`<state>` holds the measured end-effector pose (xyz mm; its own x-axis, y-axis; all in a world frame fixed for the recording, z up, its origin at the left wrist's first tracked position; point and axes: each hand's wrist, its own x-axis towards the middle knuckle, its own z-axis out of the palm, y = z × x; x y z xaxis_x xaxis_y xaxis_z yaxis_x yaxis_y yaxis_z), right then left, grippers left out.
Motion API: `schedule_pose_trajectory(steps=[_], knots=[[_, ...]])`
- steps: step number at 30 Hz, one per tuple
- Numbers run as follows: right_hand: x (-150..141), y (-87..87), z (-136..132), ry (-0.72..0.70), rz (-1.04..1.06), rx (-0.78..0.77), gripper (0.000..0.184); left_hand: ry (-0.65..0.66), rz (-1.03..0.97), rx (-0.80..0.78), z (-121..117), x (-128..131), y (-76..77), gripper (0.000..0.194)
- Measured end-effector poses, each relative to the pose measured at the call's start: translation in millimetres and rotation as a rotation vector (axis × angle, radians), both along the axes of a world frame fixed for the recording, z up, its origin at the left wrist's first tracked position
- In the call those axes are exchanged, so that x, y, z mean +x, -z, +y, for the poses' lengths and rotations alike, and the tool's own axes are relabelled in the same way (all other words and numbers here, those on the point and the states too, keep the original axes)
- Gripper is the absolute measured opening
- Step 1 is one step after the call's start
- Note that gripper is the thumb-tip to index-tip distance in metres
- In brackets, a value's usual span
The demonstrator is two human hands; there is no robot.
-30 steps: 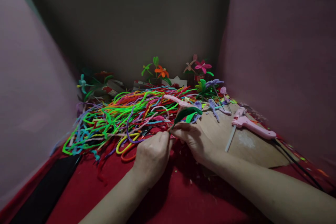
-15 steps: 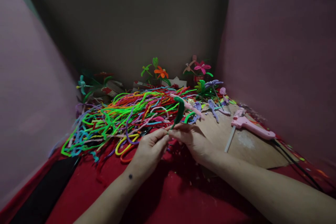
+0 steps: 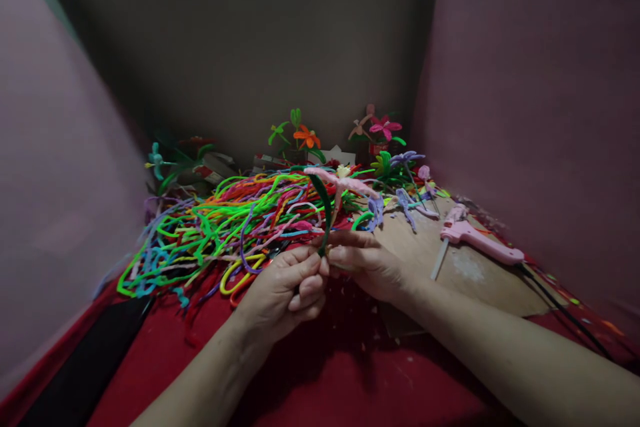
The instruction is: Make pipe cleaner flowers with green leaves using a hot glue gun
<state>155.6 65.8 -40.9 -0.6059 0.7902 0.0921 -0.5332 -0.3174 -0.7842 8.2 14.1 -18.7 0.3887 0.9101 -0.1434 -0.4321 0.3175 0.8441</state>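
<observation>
Flower (image 3: pixel 357 185), pink, with green leaf (image 3: pixel 326 207): lower end pinched in left hand (image 3: pixel 287 287) and right hand (image 3: pixel 370 265). Glue gun (image 3: pixel 483 241), pink: on cardboard (image 3: pixel 505 290). Pipe cleaners (image 3: pixel 220 213), mixed colours: heaped.

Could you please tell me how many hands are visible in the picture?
2. The left hand and the right hand are at the base of the green leaf, in front of the pile of fuzzy stems. No other hand shows.

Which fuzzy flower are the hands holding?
The pale pink flower with the dark green leaf, between left hand and right hand; the other flowers are farther back, unheld.
</observation>
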Motion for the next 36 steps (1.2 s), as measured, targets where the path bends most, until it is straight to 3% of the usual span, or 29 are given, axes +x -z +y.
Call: schedule_pose_trajectory(steps=[9,20,24,31,36], knots=[[2,-1.1,0,-0.034,-0.046,0.078,0.021,0.124,-0.044,-0.02,1,-7,3.7,0.022],[0,1.6,1,0.014,-0.007,0.243,0.015,0.124,0.058,0.039,3,-9,0.9,0.021],[-2,2.3,0,0.074,-0.064,0.212,0.017,-0.042,0.402,0.144,3,-5,-4.7,0.024],[-4,3.9,-2,0.157,-0.098,0.079,0.01,-0.47,1.038,0.657,-4,6,1.7,0.013],[-6,1.2,-2,0.211,-0.144,0.145,0.01,-0.511,1.2,0.816,-6,3,11.2,0.011]])
